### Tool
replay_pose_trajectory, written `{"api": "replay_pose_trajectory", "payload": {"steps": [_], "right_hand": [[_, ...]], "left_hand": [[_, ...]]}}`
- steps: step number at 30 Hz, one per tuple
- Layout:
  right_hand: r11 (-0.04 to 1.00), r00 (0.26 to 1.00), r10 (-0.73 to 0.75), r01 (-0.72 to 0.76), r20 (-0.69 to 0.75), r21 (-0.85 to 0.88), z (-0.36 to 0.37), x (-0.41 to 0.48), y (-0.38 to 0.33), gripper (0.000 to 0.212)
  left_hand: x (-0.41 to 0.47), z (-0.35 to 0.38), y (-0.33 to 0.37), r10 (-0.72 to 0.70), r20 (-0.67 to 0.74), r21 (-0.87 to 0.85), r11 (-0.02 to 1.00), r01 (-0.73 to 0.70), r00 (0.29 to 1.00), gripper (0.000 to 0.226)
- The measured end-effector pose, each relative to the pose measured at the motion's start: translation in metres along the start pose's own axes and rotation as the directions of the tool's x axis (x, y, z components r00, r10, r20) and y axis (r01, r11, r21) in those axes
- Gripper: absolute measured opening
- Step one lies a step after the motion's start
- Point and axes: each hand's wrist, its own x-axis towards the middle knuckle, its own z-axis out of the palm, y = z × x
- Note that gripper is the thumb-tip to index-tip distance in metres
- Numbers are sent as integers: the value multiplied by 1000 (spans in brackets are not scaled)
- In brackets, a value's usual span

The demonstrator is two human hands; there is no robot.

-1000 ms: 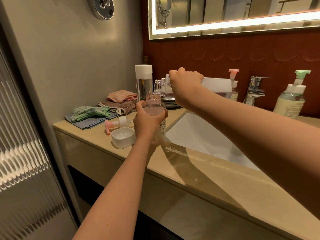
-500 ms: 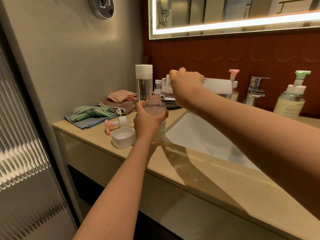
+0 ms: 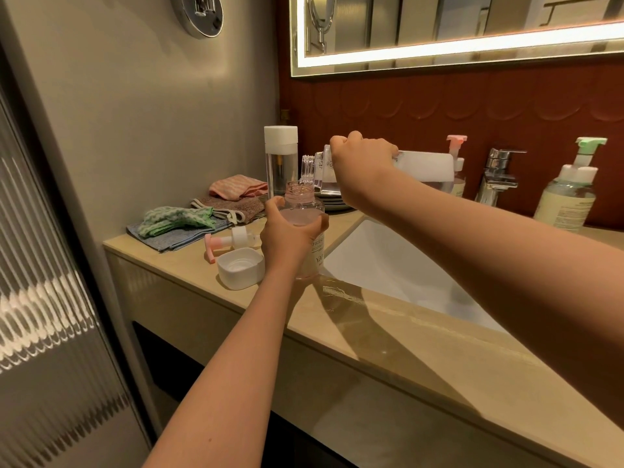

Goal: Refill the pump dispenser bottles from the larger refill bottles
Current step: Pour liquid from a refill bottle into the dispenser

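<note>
At the far left of the desk point(image 3: 405, 349) lay a heap of folded cloths point(image 3: 175, 228), green on blue, with a brown one and a pink one behind them at about two o'clock. Just right of the heap a pink-nosed pump head point(image 3: 229, 241) lay on its side, and at its five o'clock sat a white cap point(image 3: 240, 267), hollow side up. Behind these, at twelve o'clock, a tall clear bottle point(image 3: 280, 160) with a white top stood upright near the wall.

The left hand point(image 3: 287, 238) was wrapped round the pump dispenser bottle point(image 3: 304, 211), fingers and thumb curled about its body. That bottle stood upright on the desk at the sink's left corner, neck open, with pink liquid inside.

At about one o'clock above it, the right hand point(image 3: 361, 163) was clenched round the refill bottle point(image 3: 425, 165), which lay nearly level in the air. Its clear threaded mouth pointed to nine o'clock and hung just over the dispenser's open neck, its white end toward three o'clock. Whether liquid ran I could not tell. Some stacked plates point(image 3: 332, 202) showed beneath that hand.

To the right lay the white sink point(image 3: 388, 265). Behind it, at its twelve o'clock, stood a pink pump bottle point(image 3: 457, 163), then the chrome tap point(image 3: 499, 173), and at the far right a green-topped pump bottle point(image 3: 570, 197).
</note>
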Motion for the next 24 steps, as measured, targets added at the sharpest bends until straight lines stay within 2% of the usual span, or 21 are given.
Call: {"api": "replay_pose_trajectory", "payload": {"steps": [24], "right_hand": [[998, 1000, -7, 8, 11, -61, -2, 1, -2, 62]], "left_hand": [[1, 0, 1, -9, 5, 19, 1000, 9, 1000, 84]]}}
